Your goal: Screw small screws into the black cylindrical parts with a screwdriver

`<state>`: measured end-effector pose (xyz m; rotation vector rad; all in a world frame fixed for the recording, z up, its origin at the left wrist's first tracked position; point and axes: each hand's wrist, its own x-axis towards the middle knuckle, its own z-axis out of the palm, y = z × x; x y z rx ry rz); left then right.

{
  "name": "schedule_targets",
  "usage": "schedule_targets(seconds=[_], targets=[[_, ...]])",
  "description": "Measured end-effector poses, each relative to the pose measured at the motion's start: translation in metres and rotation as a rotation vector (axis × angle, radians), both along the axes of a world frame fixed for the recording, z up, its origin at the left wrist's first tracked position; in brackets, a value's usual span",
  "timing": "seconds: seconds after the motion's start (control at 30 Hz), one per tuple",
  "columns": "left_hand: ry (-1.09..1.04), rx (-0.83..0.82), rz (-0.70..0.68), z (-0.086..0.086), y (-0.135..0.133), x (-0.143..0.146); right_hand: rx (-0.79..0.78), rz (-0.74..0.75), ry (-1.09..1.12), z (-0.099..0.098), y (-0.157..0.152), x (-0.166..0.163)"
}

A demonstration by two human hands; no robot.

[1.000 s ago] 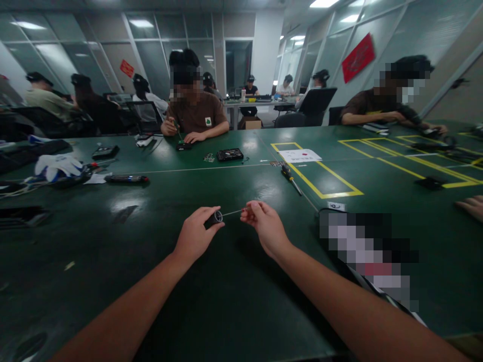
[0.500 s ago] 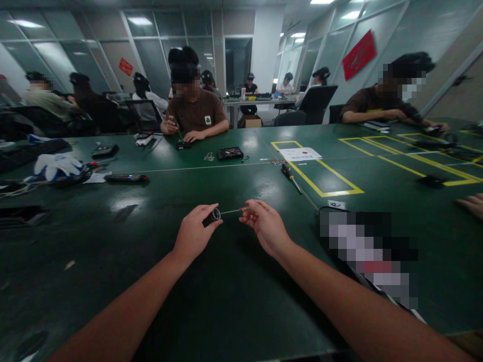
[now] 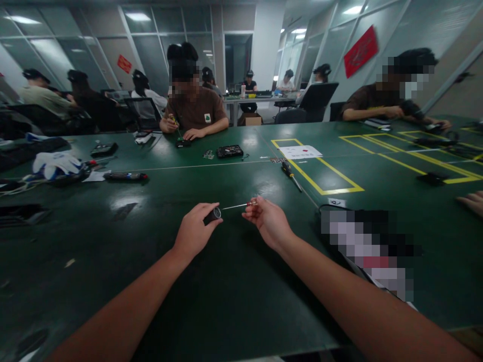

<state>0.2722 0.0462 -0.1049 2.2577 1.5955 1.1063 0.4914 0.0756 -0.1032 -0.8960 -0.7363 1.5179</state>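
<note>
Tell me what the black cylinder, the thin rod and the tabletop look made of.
Black cylinder in the left hand: probably matte black plastic or rubber, with a bright, metal-looking ring at its end. Thin rod held by the right hand: likely bare metal, silvery and glinting; the reddish end looks like plastic. Tabletop: dark green, smooth, semi-gloss sheet, perhaps a rubber mat or laminate; it reflects the ceiling lights.
</note>
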Motion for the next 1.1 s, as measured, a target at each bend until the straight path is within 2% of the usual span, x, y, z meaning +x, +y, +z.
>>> schedule_targets(seconds=[0.17, 0.63, 0.8, 1.1], targets=[[0.001, 0.015, 0.004, -0.002, 0.0, 0.0, 0.135, -0.046, -0.151, 0.0, -0.007, -0.008], [-0.021, 0.0, -0.006, -0.001, -0.001, 0.001, 0.277, -0.07, -0.286, 0.004, -0.014, -0.011], [-0.007, 0.002, -0.015, -0.002, 0.0, 0.0, 0.427, -0.088, -0.489, 0.007, -0.019, -0.009], [0.037, -0.007, -0.029, -0.005, 0.0, 0.0, 0.647, -0.114, -0.915, 0.026, -0.034, -0.006]])
